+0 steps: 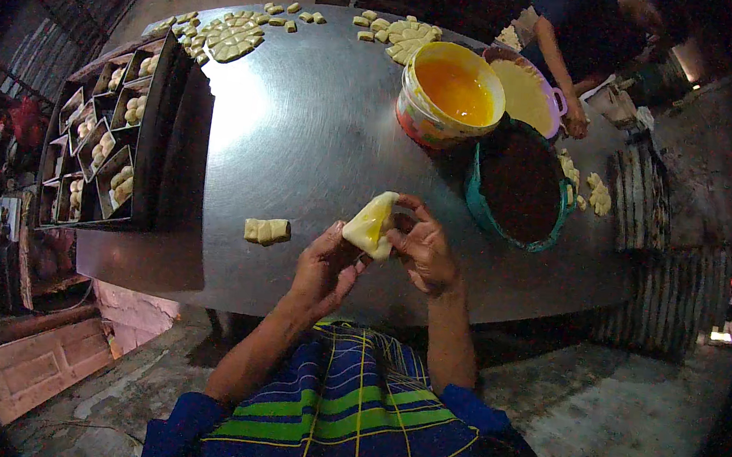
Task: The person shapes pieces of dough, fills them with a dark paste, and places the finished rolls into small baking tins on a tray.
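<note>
A flattened piece of pale dough (362, 226) with a shiny yellow smear across it is held up over the near middle of the table. My left hand (321, 270) grips its lower left edge between thumb and fingers. Pinching the right edge is my right hand (424, 248), its fingers curled. Left of my hands, a small row of joined dough pieces (267, 231) lies on the metal table (304, 138). A bucket of yellow-orange liquid (420, 122) stands beyond my right hand. Closer on the right, a green tub (476, 194) contains something dark brown.
On the left, a dark tray (151, 139) holds several small tins with dough balls. Cut dough rounds (233, 36) and another dough cluster (411, 38) lie along the far edge. A co-worker's hand (575, 120) is beside a pink-handled basin (556, 102) of pale cream-coloured contents.
</note>
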The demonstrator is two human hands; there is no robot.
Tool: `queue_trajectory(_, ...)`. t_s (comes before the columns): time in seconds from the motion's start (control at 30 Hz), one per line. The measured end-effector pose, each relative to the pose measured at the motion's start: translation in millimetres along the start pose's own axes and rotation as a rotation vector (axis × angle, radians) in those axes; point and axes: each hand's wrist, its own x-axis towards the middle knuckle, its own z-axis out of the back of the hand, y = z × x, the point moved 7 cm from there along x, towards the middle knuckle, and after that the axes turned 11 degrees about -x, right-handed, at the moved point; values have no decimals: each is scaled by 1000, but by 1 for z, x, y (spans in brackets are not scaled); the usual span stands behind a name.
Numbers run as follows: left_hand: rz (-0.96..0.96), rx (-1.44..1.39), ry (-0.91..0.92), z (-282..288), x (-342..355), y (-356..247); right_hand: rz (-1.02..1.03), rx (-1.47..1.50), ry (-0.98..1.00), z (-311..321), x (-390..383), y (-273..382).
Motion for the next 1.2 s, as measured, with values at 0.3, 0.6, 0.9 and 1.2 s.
queue_trajectory(0.3, -302, 381, -58, -15, -11, -25, 770, -1346, -163, -34, -44, 26)
queue_trajectory(0.6, -286, 862, 88, -29, -35, -33, 653, -1462, -66, -50, -43, 62)
queue_trajectory(0.9, -142, 551, -54, -10, -27, -37, 862, -1439, 155, -61, -40, 62)
queue_trajectory(1.2, -2, 38, 36, 7, -28, -22, 819, -1523, -315, -97, -55, 31)
